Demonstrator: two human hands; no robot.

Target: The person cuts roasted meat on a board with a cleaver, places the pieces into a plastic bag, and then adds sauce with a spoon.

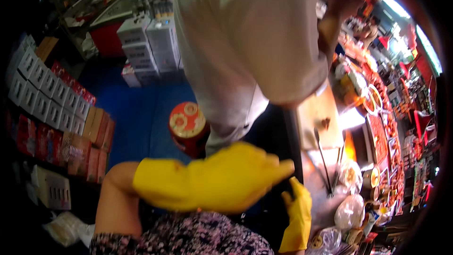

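My left hand, in a long yellow rubber glove, reaches across my body with its fingers pointing right. It is blurred, and its palm side is hidden. Close by on the right, my right hand, in a matching glove, is beside the metal counter, fingers apart with nothing visible between them. Beyond it, metal tongs lie on the counter at the near end of a pale board, which carries a small brown piece. A person in light clothing stands directly in front of me, an arm over the counter.
A round red stool or tin with a flowered top stands on the blue floor. Stacked cartons line the left, with white boxes farther ahead. Plastic bags, pots and food trays crowd the right.
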